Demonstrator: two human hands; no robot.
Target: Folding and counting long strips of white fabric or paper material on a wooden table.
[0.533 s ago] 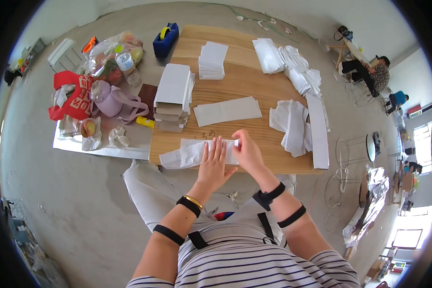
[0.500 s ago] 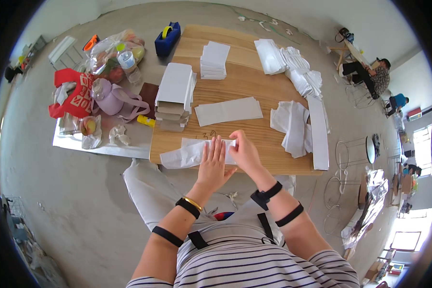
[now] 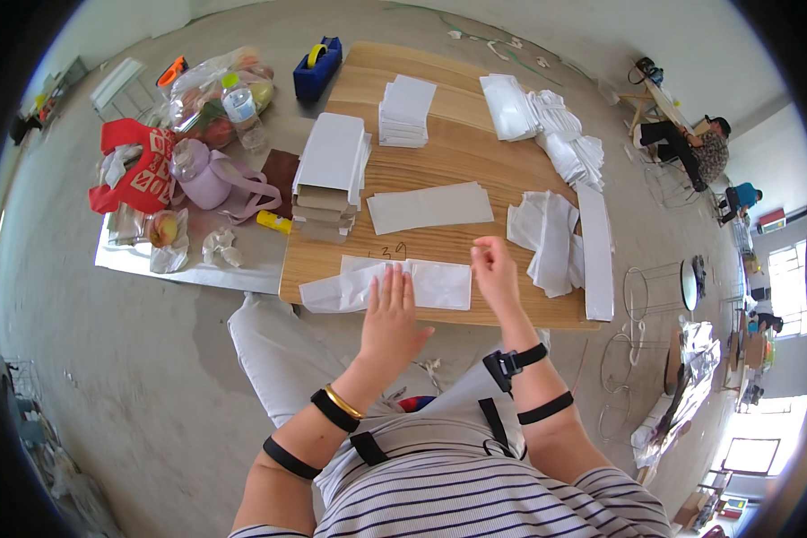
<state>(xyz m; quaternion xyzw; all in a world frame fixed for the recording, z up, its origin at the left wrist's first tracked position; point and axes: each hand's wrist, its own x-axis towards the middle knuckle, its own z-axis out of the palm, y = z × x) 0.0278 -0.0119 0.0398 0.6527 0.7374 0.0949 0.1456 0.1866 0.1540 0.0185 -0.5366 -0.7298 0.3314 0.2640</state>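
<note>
And the right hand (image 3: pixel 498 269) has come away! Half a second ago it was down on the flat white paper sleeve (image 3: pixel 444 285); now it's up and just off the sleeve's right end, and that end lies bare. The sleeve itself rests on the wood beneath the left fingertips, reaching out to both sides of them. So it's the left hand (image 3: pixel 390 314) alone on the paper now, palm down, fingers straight and together, thumb out, pressing rather than gripping. The right fingers are curled in toward the thumb; whether they pinch anything small, I can't tell.

Moving outward: just beyond the left fingertips, a dark scribble (image 3: pixel 399 249) on the wooden tabletop (image 3: pixel 457 163), then white paper strips (image 3: pixel 430 208) lying flat. Off to the left of those fingers, a stack of white cartons (image 3: pixel 329 152). Right of the right fingers, crumpled white sleeves (image 3: pixel 551 235) and a long white strip (image 3: pixel 594 255); far beyond, a blue tape dispenser (image 3: pixel 318 70).
</note>
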